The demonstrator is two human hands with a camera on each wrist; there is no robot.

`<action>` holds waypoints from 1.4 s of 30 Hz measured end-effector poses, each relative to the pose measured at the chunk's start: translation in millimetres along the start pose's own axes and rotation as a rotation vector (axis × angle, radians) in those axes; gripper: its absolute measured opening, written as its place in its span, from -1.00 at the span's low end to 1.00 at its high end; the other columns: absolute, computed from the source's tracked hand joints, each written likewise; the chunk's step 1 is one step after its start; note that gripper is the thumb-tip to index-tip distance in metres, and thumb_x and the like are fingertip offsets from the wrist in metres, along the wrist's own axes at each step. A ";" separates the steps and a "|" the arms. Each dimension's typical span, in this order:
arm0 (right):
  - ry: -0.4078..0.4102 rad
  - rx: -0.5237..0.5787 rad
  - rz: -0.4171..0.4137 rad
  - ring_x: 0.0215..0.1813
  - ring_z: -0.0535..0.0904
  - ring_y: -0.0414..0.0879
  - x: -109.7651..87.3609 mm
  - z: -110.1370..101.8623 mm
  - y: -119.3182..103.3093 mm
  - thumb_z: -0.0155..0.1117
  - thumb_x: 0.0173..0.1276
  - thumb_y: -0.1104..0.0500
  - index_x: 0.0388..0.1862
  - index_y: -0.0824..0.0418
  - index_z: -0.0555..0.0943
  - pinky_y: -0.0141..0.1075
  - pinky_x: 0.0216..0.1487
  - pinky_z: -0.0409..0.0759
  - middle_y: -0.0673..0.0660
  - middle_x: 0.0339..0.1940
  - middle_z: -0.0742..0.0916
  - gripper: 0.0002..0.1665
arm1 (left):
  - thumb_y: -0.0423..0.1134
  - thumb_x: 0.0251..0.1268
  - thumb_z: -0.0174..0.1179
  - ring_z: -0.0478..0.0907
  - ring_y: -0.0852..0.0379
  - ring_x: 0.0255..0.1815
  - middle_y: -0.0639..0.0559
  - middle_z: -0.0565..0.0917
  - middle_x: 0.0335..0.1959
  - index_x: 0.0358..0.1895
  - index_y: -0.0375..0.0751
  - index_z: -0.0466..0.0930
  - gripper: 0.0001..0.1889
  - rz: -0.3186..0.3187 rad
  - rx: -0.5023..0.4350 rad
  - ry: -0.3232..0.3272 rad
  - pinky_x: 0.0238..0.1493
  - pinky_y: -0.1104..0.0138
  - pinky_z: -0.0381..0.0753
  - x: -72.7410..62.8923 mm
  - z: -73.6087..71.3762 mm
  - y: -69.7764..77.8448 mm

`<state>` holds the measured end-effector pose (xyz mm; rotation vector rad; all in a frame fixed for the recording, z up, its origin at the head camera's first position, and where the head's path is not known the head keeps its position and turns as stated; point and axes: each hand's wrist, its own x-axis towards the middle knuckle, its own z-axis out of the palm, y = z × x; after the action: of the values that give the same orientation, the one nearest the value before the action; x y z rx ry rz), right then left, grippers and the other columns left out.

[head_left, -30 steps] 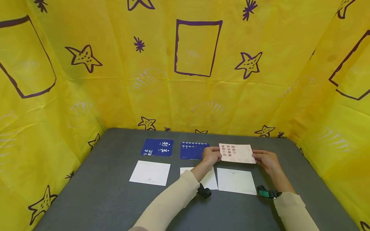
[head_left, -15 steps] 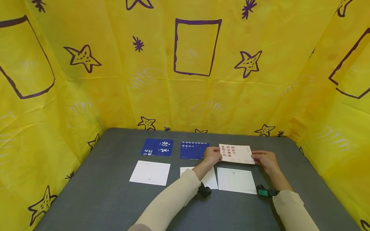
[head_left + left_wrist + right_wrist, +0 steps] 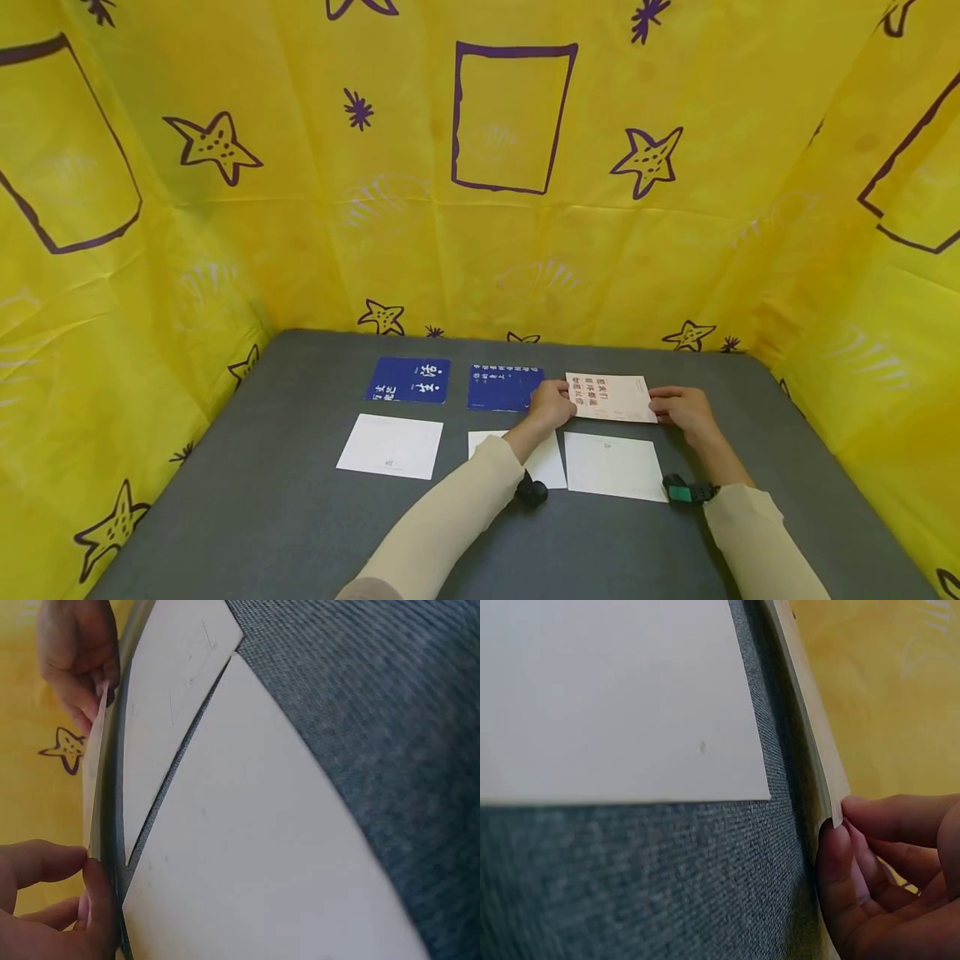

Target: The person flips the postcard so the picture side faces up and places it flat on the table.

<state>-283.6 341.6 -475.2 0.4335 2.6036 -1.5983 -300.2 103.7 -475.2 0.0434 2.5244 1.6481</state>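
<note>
A pale pink postcard (image 3: 611, 398) with red lettering is held level at the right end of the back row. My left hand (image 3: 551, 406) pinches its left edge between thumb and fingers, and my right hand (image 3: 684, 412) pinches its right edge. In the left wrist view the postcard (image 3: 95, 772) appears nearly edge-on, slightly above the table. The right wrist view has the thumb and fingers (image 3: 881, 814) at the card's corner. Just in front lies a white card (image 3: 615, 467); another white card (image 3: 547, 467) is partly covered by my left forearm.
Two blue cards with white lettering, one at the back left (image 3: 408, 380) and one beside my left hand (image 3: 501, 388), lie on the dark grey table (image 3: 247, 500). A third white card (image 3: 392, 447) lies front left. Yellow patterned cloth (image 3: 510, 233) encloses the back and sides.
Both hands keep hold of the pink postcard. It has shifted very slightly left, the right hand moving with it. The other cards stay in place.
</note>
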 end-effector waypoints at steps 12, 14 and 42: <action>0.063 -0.085 0.028 -0.36 0.56 -0.08 4.4 3.7 -6.2 0.21 0.26 0.37 0.06 0.57 0.56 -0.43 -0.42 0.61 0.50 -0.02 0.63 -0.60 | -0.54 -0.08 0.26 0.58 0.18 -0.30 -0.05 0.77 -0.25 0.08 -0.36 0.63 -0.50 0.041 0.145 0.036 -0.30 0.46 0.54 1.8 5.0 1.5; 0.068 -0.088 0.034 -0.35 0.56 -0.06 5.0 4.1 -6.7 0.21 0.26 0.38 0.05 0.56 0.57 -0.43 -0.42 0.61 0.50 -0.03 0.64 -0.61 | -0.52 -0.07 0.27 0.56 0.16 -0.29 -0.04 0.75 -0.25 0.08 -0.34 0.64 -0.51 0.034 0.161 0.037 -0.26 0.43 0.55 2.3 4.9 2.2; 0.053 -0.024 -0.005 -0.52 0.58 -0.20 -1.1 2.2 -9.5 0.21 0.31 0.31 -0.06 0.58 0.59 -0.40 -0.46 0.63 0.13 -0.45 0.72 -0.66 | -0.41 0.03 0.33 0.45 0.23 -0.40 -0.04 0.70 -0.38 -0.12 -0.37 0.71 -0.72 0.063 0.111 -0.003 -0.42 0.51 0.42 0.1 -8.4 -1.5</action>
<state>-285.3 335.4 -467.8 0.4740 2.6615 -1.5760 -301.2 95.5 -473.2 0.1367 2.6358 1.5269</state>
